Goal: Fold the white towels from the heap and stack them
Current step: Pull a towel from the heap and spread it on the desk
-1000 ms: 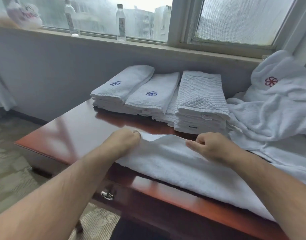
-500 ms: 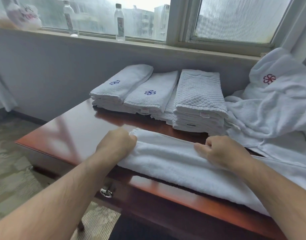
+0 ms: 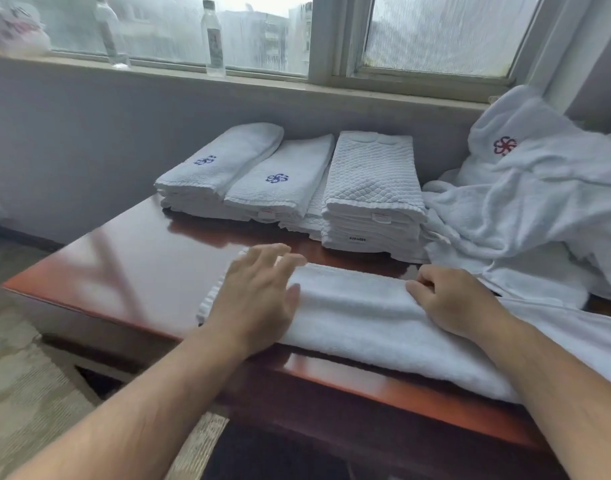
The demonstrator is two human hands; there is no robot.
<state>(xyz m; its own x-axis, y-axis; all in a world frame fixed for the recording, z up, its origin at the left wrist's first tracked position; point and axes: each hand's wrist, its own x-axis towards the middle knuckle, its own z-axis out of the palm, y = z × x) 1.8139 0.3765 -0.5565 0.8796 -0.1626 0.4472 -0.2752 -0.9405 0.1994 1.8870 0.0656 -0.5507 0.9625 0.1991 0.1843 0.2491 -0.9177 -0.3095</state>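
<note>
Towel (image 3: 366,317), white and folded into a long thick band, lies along the near edge of the table (image 3: 141,265), its right end running out of view past the right forearm. The left hand (image 3: 259,299) lies palm down on the towel's left end, fingers straight and slightly spread, grasping nothing; it looks a little blurred. The right hand (image 3: 459,299) rests on the middle of the band, its fingers curled in at the far folded edge, where they pinch the cloth.

Behind the towel, toward the wall, three piles of folded towels stand side by side and touching. The left pile (image 3: 221,168) and the middle pile (image 3: 283,181) each show a blue emblem on top. The quilted pile (image 3: 369,181) is taller than the other two.

Touching the right side of the quilted pile, the heap (image 3: 525,209) of unfolded white towels spreads over the right end of the table and rises against the wall. A red emblem (image 3: 504,146) shows near its top. The heap's lowest folds lie just beyond the right hand.

Above the wall, a clear bottle (image 3: 213,36) stands on the window sill (image 3: 262,85), with a second bottle (image 3: 110,32) further left and a plastic bag (image 3: 13,29) at the far left. Carpet (image 3: 27,393) covers the floor beside the table.
</note>
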